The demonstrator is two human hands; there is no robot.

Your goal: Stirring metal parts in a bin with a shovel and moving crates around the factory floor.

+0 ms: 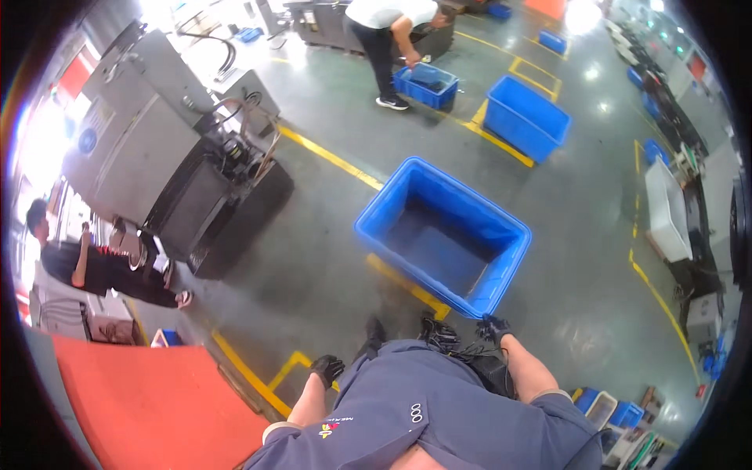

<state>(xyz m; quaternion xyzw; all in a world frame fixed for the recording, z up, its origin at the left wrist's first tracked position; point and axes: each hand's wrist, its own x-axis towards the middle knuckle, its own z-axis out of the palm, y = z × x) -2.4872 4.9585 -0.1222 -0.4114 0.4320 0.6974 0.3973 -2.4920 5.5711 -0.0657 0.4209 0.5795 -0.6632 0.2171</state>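
1. A large blue crate (443,233) is seen standing on the green floor (329,258), open and apparently empty, with its near corner resting over a yellow floor line (407,286).
2. The right hand (493,327), in a black glove, is placed at the crate's near corner, touching or just beside the rim; whether the fingers are closed on the rim cannot be told.
3. The left hand (327,368), also gloved in black, is held loosely curled and apart from the crate, with nothing seen in it.
4. A dark bundle (440,335) of what look like cables or parts is seen just beside the right hand, between the knees; its kind cannot be made out.
5. For a sound grip, the rim is best taken by both hands on opposite sides, so that the crate is kept level and not twisted from a single corner.
6. The back is best kept straight and the knees bent, since the crate is reached for from above.
7. A grey machine (164,149) stands at the left, a red mat (149,399) near the lower left edge of the floor, more blue crates (525,117) farther off, and another person (388,35) is bent over one of them.
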